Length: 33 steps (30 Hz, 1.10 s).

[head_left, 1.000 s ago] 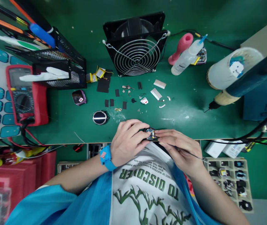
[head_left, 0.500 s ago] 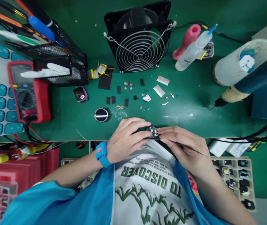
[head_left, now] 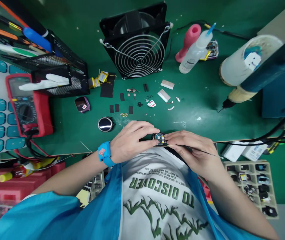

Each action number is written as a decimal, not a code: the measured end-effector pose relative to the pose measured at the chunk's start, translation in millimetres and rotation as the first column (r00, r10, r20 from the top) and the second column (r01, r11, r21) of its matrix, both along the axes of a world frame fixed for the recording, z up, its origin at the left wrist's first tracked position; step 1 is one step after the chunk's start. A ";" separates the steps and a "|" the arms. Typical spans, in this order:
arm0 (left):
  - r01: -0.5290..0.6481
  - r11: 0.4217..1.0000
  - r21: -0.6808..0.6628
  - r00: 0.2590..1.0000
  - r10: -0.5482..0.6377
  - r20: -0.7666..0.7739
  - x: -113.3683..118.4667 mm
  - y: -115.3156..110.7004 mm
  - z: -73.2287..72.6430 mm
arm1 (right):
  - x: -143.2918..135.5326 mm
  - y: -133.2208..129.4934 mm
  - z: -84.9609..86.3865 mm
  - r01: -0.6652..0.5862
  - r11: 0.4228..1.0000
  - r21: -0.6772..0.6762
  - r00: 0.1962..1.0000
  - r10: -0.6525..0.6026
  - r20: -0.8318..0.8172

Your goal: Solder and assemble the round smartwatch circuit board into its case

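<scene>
At the bench's front edge, a small round watch body [head_left: 159, 138] lies open, its blue circuit board and a yellow part showing. My left hand [head_left: 132, 140] grips its left side between thumb and fingers; a blue band circles that wrist. My right hand [head_left: 194, 146] is closed around a thin dark tool [head_left: 208, 153], whose rear end sticks out past the knuckles. Its working tip meets the right side of the watch body, mostly hidden by my fingers. Another round watch [head_left: 105, 124] with a dark face rests left of my hands.
Beyond my hands lie small loose parts, black pads [head_left: 116, 107] and pale blocks [head_left: 164, 95]. A fan [head_left: 139, 56] stands behind them. Leftward are a red multimeter [head_left: 28, 106] and a mesh pen holder [head_left: 77, 75]; rightward, a squeeze bottle [head_left: 194, 55] and a tool with a thin tip [head_left: 237, 95].
The whole view has shifted and tilted slightly, so bench items appear a little further left. Both hands keep nearly the same grip on the watch body and the tool.
</scene>
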<state>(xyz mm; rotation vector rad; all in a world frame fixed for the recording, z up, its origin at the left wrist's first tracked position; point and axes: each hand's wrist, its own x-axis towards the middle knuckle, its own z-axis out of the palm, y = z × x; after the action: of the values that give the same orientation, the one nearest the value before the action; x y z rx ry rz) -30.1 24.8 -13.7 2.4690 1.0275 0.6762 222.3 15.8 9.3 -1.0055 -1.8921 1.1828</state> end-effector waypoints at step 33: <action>0.012 0.993 0.121 1.000 -0.011 -0.006 15.9 -10.0 1.9 | 6.3 -11.9 -15.4 0.305 0.876 -0.375 0.891 -0.401 -0.212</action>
<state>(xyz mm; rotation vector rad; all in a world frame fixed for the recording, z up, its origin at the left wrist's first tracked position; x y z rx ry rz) -14.2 14.7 -11.8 2.5788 1.0007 0.7494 228.6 4.0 -6.1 -1.2281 -1.2375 1.3605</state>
